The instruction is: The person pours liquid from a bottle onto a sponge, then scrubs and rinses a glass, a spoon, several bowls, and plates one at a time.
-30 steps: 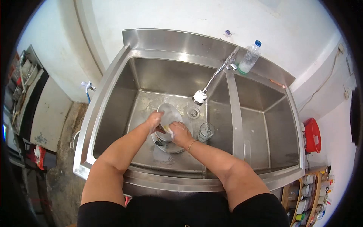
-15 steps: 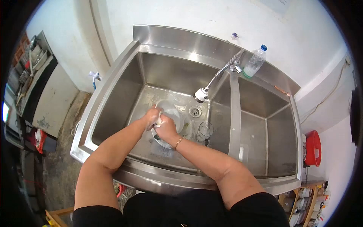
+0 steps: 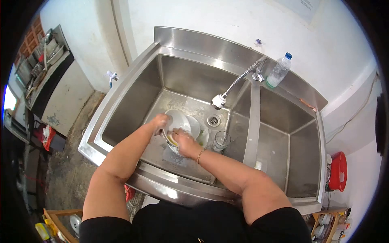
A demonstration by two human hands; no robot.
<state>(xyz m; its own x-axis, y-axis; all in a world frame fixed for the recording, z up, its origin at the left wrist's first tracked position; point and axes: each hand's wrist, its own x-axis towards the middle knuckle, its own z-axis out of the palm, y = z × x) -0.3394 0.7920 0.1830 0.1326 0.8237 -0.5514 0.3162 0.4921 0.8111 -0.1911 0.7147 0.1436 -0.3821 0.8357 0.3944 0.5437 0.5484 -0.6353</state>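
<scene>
In the left basin, my left hand (image 3: pixel 160 122) is closed on the rim of a white plate (image 3: pixel 178 118), which is held tilted. My right hand (image 3: pixel 184 142) rests against the front of that plate, fingers bent; something soapy may be in them, but I cannot make it out. More white dishes (image 3: pixel 195 126) lie under and beside the plate, partly hidden by my hands. Just right of my right hand a clear drinking glass (image 3: pixel 221 140) stands on the basin floor.
A flexible faucet (image 3: pixel 219 100) hangs over the left basin near the drain (image 3: pixel 213 120). A divider (image 3: pixel 253 121) separates the right basin. A plastic bottle (image 3: pixel 278 71) with a blue cap stands on the back ledge. A red basin (image 3: pixel 338 171) is at right.
My hands were together over the dishes and have moved apart. The left now grips a raised plate, and the right is against its face. The view has shifted slightly.
</scene>
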